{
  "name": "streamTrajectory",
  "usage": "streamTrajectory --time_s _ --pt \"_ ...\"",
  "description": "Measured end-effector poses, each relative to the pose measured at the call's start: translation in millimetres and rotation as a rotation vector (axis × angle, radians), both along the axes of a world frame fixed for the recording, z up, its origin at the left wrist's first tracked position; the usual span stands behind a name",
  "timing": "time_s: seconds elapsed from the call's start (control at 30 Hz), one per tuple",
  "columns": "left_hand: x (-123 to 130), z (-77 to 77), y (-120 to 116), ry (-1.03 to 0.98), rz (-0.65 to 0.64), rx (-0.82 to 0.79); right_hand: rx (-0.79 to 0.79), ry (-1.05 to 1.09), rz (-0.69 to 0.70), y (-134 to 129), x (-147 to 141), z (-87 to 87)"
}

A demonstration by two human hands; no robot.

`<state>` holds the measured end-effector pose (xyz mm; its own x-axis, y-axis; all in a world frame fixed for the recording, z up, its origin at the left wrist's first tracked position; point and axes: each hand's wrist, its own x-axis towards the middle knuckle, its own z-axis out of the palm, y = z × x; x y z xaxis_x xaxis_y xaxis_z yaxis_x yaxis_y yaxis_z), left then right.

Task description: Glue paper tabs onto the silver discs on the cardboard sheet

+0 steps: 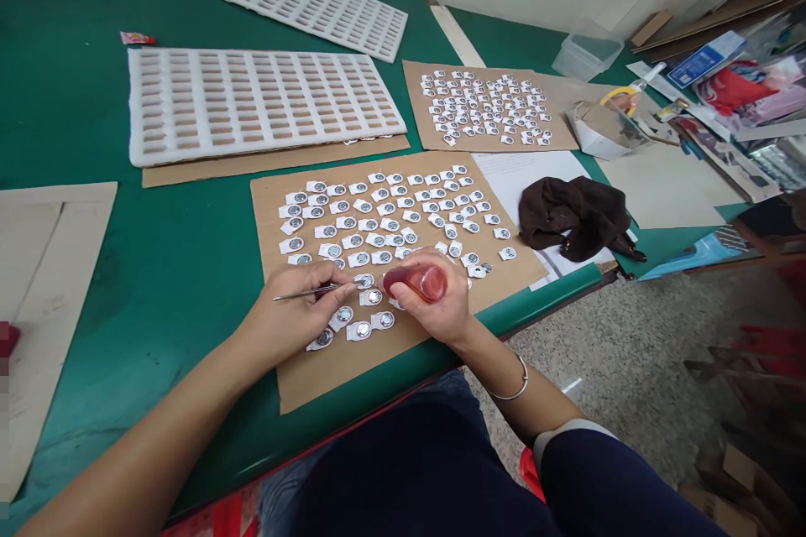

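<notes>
Navy clothing (pixel 409 470) on the person's body sits nearest, below the cardboard sheet (pixel 340 377) that lies on the green counter (pixel 56 117). Well left of that sheet is a pale board (pixel 44 268); behind the sheet's left half is a white slotted tray (pixel 198 113). Over the sheet's near left part, the left hand (pixel 308 306) has its fingers pinching a slim metal tool (pixel 299 294), its tip toward the small tagged discs (pixel 360 331) set in loose rows across the sheet. Just beside it, above the sheet, the right hand (pixel 444 315) has its fingers wrapped around a tilted red bottle (pixel 429 281); whether the nozzle touches a disc, I cannot tell. Right of the sheet, a dark brown cloth (pixel 567 214) lies on paper (pixel 504 168).
</notes>
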<state>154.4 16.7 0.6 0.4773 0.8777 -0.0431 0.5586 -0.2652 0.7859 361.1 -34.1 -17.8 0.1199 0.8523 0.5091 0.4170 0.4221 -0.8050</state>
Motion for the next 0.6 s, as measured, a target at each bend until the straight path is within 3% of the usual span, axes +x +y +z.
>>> streamTrajectory --time_s 0.6 --pt "-0.5 2.4 -1.2 0.032 0.002 -0.043 -0.019 -0.002 0.037 -1.6 -4.2 1.2"
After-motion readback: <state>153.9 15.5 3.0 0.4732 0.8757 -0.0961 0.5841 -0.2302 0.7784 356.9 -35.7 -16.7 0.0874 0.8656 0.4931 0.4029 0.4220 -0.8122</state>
